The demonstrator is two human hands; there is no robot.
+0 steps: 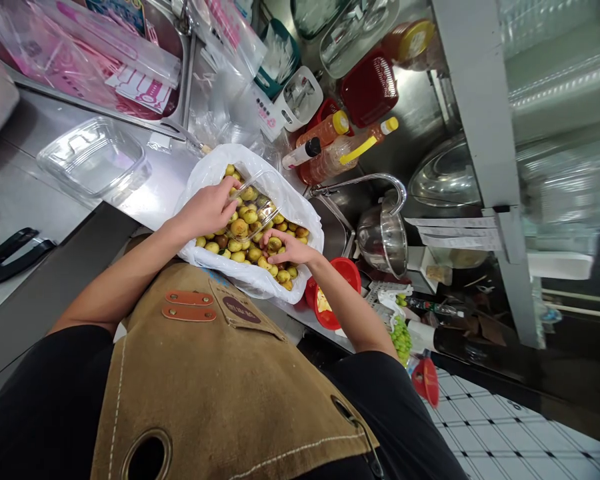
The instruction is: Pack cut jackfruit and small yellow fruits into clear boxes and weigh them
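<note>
A white plastic bag (305, 207), its mouth spread wide, is full of small round yellow-green fruits (237, 257), several with brown patches. My left hand (213, 208) reaches in from the left, its fingers closed on the edge of a clear plastic container (267, 179). That container is tilted over the fruits, and the pile shows through its wall. On the right side of the bag, my right hand (293, 249) has its fingers curled around one of the fruits, low among the others.
Another clear container (100, 157) sits on the steel counter at left, near black-handled tongs (17, 250). Sauce bottles (325, 157), a faucet (367, 180) and a steel bowl (384, 233) stand beyond the bag. A red basket (347, 270) lies beneath my right forearm. Packaging fills the sink (185, 80).
</note>
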